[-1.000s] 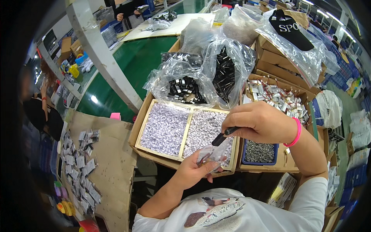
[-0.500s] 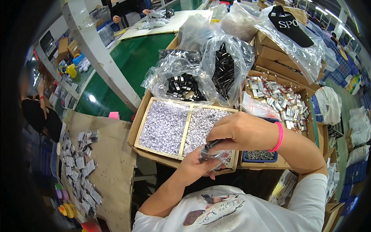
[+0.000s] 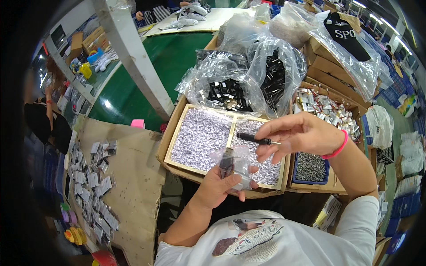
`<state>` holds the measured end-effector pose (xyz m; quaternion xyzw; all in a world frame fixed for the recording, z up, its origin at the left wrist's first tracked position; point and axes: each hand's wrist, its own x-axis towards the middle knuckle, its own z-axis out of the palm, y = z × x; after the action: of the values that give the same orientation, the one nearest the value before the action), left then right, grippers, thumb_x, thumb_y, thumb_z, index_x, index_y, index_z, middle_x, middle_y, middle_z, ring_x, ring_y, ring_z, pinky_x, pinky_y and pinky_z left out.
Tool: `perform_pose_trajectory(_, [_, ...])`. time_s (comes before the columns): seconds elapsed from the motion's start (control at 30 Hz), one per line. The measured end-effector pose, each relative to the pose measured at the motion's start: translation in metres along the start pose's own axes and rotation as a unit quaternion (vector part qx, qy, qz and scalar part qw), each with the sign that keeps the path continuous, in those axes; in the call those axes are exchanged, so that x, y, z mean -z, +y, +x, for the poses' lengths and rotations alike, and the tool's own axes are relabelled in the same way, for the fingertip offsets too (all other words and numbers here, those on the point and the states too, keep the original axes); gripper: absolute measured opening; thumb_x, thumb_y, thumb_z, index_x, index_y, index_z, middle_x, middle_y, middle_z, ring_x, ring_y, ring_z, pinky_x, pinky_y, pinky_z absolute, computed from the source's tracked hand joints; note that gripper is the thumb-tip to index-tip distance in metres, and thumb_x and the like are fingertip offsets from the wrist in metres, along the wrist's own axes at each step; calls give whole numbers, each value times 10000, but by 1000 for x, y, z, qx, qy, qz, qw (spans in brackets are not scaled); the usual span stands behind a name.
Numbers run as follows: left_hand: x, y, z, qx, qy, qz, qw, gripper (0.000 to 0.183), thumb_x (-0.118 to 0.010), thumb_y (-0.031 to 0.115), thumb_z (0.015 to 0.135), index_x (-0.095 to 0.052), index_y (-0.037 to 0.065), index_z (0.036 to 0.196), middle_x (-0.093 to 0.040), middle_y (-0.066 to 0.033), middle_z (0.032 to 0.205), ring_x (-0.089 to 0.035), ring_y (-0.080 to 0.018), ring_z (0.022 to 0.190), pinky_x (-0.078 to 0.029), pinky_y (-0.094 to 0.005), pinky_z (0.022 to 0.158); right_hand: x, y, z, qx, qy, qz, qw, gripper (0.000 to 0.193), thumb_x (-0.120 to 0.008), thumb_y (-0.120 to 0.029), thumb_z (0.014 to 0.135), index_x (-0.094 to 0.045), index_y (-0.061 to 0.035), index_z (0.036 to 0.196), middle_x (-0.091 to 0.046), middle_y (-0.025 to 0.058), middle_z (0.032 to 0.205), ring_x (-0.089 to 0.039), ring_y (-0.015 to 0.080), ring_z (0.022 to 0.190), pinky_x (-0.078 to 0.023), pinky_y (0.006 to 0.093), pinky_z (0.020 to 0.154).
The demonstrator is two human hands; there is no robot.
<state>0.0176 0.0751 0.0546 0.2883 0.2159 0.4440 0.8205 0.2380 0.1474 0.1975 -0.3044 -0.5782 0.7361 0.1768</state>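
Between the fingers of my right hand (image 3: 298,135) is a small black screwdriver (image 3: 253,138) with a thin metal tip, held above the right half of the parts tray. My left hand (image 3: 216,187) grips a clear plastic bag (image 3: 241,165) in front of the tray. Inside the bag a dark piece (image 3: 226,161) shows at its left side; the other contents are too blurred to name. Below both hands lies the two-part wooden tray (image 3: 230,133), filled with small silvery-white pieces.
A blue bin (image 3: 312,168) of small metal parts stands right of the tray. Behind are plastic bags of black parts (image 3: 226,94) and a box of wired silver cells (image 3: 330,108). Filled small bags (image 3: 95,186) lie on cardboard at left. A metal post (image 3: 135,57) rises behind.
My right hand has drawn up and right, away from the bag, with the screwdriver now in plain sight. My left hand keeps the bag, which shows more fully. The whole view has shifted slightly.
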Motion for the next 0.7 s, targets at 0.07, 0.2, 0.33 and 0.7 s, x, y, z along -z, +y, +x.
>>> perform_pose_trajectory(0.07, [7,2,-1,-15,-44,-58,997,471,-640,123,859,-444,-16,1264,-582,-199,1180,-643,-325,940,-567,-316,535,-4,3,-4,46,-42,43,997,520,-655,-17,828,-456,45,1304,-536,136,1262,-534,184,1166,-476,300,940])
perform_pose_trajectory(0.2, [13,3,-2,-46,-60,-78,994,406,-673,134,838,-501,-25,1169,-587,-177,1127,-650,-306,915,-564,-311,540,-15,11,0,195,-62,-17,979,445,-634,-15,859,-492,39,1277,-566,132,1218,-558,181,1125,-489,279,903])
perform_pose_trajectory(0.33, [9,5,0,-44,-3,12,999,318,-672,128,807,-557,-35,1055,-636,-171,910,-662,-264,823,-535,-287,488,-13,7,14,275,31,-194,941,214,-606,-10,875,-618,34,1083,-629,121,1063,-614,132,908,-520,258,788])
perform_pose_trajectory(0.7, [-3,2,2,-42,60,132,989,231,-609,54,830,-556,-30,1038,-645,-142,878,-662,-252,837,-548,-302,554,-24,9,41,284,92,-316,900,91,-600,17,869,-610,8,959,-652,85,951,-629,149,874,-495,261,760])
